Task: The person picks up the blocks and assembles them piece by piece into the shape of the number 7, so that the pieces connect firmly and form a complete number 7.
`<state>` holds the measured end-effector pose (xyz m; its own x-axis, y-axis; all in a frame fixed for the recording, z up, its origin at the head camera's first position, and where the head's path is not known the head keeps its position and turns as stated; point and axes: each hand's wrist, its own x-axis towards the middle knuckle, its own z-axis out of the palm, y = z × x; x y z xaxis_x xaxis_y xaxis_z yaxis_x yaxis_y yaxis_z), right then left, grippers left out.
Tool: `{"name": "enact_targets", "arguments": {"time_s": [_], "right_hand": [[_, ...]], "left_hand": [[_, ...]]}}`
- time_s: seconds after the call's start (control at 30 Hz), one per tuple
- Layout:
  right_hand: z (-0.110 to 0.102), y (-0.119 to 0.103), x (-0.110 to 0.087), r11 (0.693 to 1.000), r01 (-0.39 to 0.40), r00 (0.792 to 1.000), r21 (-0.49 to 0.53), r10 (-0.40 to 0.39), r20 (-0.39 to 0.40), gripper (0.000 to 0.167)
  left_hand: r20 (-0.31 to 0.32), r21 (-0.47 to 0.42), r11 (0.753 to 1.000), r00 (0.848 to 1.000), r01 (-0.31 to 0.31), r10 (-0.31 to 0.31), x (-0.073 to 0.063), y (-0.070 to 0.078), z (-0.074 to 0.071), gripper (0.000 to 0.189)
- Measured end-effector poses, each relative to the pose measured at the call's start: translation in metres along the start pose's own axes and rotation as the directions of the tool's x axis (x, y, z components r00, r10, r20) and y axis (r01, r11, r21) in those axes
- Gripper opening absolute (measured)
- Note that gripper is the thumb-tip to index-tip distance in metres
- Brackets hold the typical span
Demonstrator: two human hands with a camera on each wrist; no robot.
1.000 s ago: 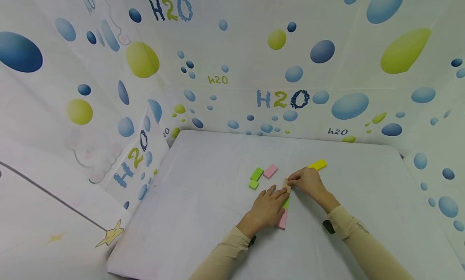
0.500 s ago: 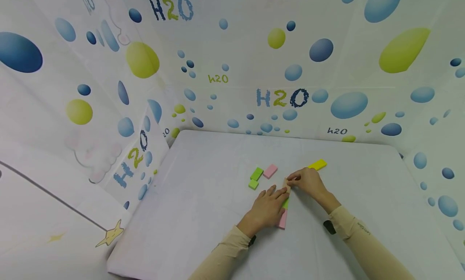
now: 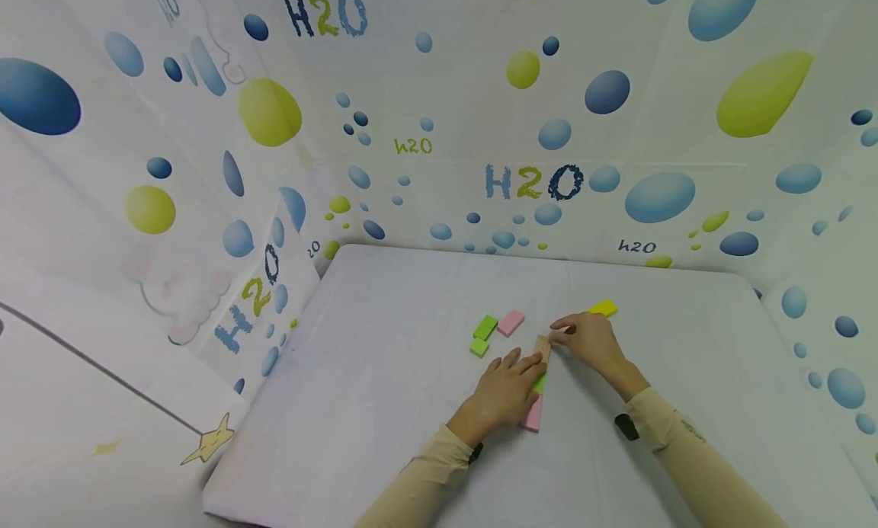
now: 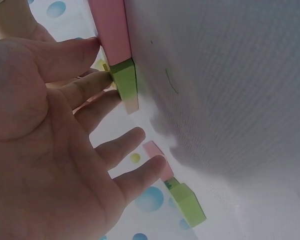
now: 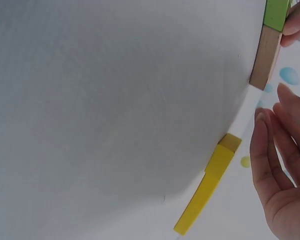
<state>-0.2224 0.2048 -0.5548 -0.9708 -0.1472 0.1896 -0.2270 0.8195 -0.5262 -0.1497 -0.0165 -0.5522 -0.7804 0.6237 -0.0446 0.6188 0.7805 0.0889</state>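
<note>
A line of blocks runs away from me on the white table: pink (image 3: 533,418), green (image 3: 539,383), then a plain wooden block (image 3: 543,347) at the far end. My left hand (image 3: 503,392) lies over the line's left side with its fingers extended. In the left wrist view, the thumb is at the pink block and the fingertips are against the green block (image 4: 125,79). Just beyond the wooden block's end, my right hand (image 3: 591,343) hovers with nothing in it. In the right wrist view, a gap separates its slightly bent fingers from the wooden block (image 5: 265,57).
Left of the line's far end lie a green block (image 3: 485,328), a small green block (image 3: 479,348) and a pink block (image 3: 511,322). Yellow blocks (image 3: 607,308) lie behind my right hand. The table (image 3: 384,360) meets patterned cloth walls at the back and sides.
My right hand has let go of the wooden block and shifted slightly right, uncovering the block's far end. The left hand and the blocks have stayed in place.
</note>
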Motion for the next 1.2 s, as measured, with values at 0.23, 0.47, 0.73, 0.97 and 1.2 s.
{"name": "enact_targets", "arguments": {"time_s": [0.23, 0.47, 0.73, 0.97, 1.2], "right_hand": [[-0.006, 0.004, 0.0, 0.999, -0.02, 0.997, 0.025, 0.022, -0.07, 0.021], [-0.012, 0.008, -0.001, 0.999, -0.05, 0.995, 0.014, 0.051, -0.08, 0.021], [-0.021, 0.012, -0.003, 0.997, -0.077, 0.994, -0.001, 0.076, -0.079, 0.024], [-0.025, 0.017, -0.004, 0.993, -0.116, 0.993, -0.03, 0.115, -0.032, 0.029], [-0.026, 0.018, -0.005, 0.989, -0.142, 0.989, -0.049, 0.14, -0.039, 0.03]], "left_hand": [[-0.014, -0.002, 1.0, 1.0, -0.003, 0.003, 0.001, -0.001, 0.0, 0.053], [-0.013, -0.006, 1.0, 1.0, -0.002, 0.002, 0.002, 0.0, 0.0, 0.053], [0.001, -0.019, 1.0, 1.0, 0.005, -0.005, 0.004, 0.0, -0.001, 0.054], [-0.011, -0.015, 1.0, 1.0, 0.004, -0.004, 0.004, -0.001, 0.001, 0.054], [-0.002, -0.023, 1.0, 1.0, 0.006, -0.006, 0.004, -0.001, 0.0, 0.054]]}}
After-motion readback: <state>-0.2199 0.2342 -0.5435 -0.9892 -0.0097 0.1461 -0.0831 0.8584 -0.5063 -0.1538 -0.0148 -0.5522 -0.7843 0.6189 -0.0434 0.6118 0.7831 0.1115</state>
